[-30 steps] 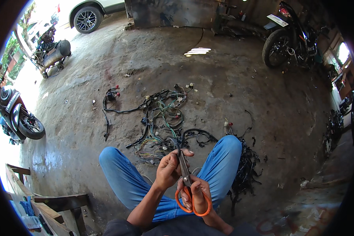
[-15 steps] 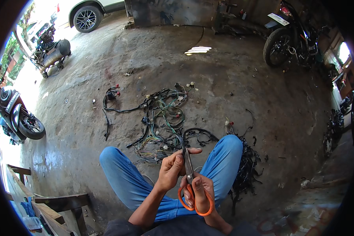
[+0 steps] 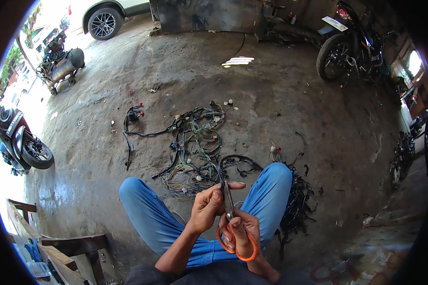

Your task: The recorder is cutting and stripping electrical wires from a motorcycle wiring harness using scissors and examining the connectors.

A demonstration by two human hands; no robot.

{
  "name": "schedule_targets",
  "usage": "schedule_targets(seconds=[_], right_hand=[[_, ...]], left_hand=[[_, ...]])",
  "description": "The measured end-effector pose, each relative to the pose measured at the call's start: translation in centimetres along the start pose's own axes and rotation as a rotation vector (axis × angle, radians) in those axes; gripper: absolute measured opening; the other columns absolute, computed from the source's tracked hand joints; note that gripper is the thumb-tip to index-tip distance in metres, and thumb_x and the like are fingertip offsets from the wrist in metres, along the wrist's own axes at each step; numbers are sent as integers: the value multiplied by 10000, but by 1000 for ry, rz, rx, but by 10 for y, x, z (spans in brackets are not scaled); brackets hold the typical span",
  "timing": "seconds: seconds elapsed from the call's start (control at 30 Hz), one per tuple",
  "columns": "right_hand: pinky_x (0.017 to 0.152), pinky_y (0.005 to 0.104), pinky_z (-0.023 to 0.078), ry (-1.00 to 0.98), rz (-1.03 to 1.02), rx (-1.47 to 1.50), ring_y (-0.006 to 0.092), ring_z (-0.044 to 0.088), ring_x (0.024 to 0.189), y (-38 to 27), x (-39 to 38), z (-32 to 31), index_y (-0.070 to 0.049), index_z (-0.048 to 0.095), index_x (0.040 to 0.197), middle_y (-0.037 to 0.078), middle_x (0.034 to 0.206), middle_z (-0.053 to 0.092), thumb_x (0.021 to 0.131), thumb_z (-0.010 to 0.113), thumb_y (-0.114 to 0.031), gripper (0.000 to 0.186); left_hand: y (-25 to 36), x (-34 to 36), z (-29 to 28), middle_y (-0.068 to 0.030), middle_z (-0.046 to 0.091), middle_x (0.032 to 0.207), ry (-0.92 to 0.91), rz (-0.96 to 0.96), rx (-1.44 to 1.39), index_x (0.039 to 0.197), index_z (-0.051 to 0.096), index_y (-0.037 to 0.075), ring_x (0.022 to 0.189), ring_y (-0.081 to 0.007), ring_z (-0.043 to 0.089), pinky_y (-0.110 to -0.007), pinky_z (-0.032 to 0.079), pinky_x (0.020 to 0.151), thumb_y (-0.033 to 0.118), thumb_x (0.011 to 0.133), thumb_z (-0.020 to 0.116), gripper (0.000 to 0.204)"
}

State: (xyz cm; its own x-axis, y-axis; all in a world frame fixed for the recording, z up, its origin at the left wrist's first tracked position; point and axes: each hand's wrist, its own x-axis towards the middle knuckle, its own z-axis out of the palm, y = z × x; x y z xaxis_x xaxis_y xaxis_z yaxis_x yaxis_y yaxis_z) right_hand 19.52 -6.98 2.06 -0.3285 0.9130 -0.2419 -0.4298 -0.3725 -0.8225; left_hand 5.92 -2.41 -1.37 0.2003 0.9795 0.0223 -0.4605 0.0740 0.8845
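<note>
A tangled wiring harness (image 3: 195,123) of black, green and multicoloured wires with white and red connectors lies on the floor in front of my knees. One dark wrapped bundle of it rises to my left hand (image 3: 208,205), which pinches it between thumb and fingers, the index finger stretched out to the right. My right hand (image 3: 242,232) is closed round the orange loops of a pair of scissors (image 3: 229,202). The scissors' dark blades point away from me and lie along the bundle, right beside my left fingers. Exactly where the blades meet the bundle is hard to make out.
Black stripped scraps (image 3: 297,199) are piled beside my right knee. Motorcycles stand at the left (image 3: 26,140) and far right (image 3: 342,52). An air compressor (image 3: 64,64) and a white car (image 3: 104,21) are at the far left. A wooden bench (image 3: 71,244) is near my left side.
The scissor blades look slightly more closed than before. Both hands keep nearly the same place, and the whole view has shifted a little.
</note>
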Motion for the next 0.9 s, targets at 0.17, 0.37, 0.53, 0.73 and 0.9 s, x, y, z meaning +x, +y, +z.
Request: schedule_targets(seconds=[0.17, 0.37, 0.53, 0.73, 0.9], right_hand=[[379, 192, 302, -8, -3, -25, 22, 416, 421, 0, -1, -1, -13, 609, 921, -38, 572, 473, 975, 640, -450, 441], [375, 199, 297, 8, -15, -77, 26, 412, 415, 0, -2, -5, -16, 614, 900, -34, 571, 479, 968, 650, -448, 438], [373, 202, 286, 12, 0, -101, 25, 408, 413, -7, -4, -4, -19, 609, 874, -34, 562, 474, 967, 658, -433, 427], [367, 202, 278, 10, 81, -123, 25, 399, 408, -19, -8, -10, -28, 600, 849, -31, 560, 474, 978, 651, -407, 404], [358, 198, 282, 8, 238, -83, 23, 374, 391, -39, -7, -18, -35, 597, 841, -31, 553, 450, 998, 614, -422, 418]], left_hand=[[-3, 3, -13, 52, 521, 602, -98, 19, -6, 1322, 561, -75, 502, -4, 411, -186, 309, 516, 440, 1068, 427, 590], [-4, 5, -12, 90, 420, 591, -113, 52, 30, 1332, 581, -44, 523, -7, 324, -213, 240, 507, 421, 1077, 416, 556], [8, 7, -14, 80, 433, 571, -103, 69, 104, 1240, 625, -88, 509, -12, 365, -231, 241, 487, 465, 1045, 479, 604], [30, 20, -33, 12, 483, 576, -230, 187, 523, 1126, 686, -40, 502, -59, 376, -271, 312, 491, 399, 1047, 500, 484], [54, 26, -42, -169, 572, 698, -417, 66, 891, 1201, 660, 90, 547, -314, 519, -387, 425, 562, 203, 1010, 565, 241]])
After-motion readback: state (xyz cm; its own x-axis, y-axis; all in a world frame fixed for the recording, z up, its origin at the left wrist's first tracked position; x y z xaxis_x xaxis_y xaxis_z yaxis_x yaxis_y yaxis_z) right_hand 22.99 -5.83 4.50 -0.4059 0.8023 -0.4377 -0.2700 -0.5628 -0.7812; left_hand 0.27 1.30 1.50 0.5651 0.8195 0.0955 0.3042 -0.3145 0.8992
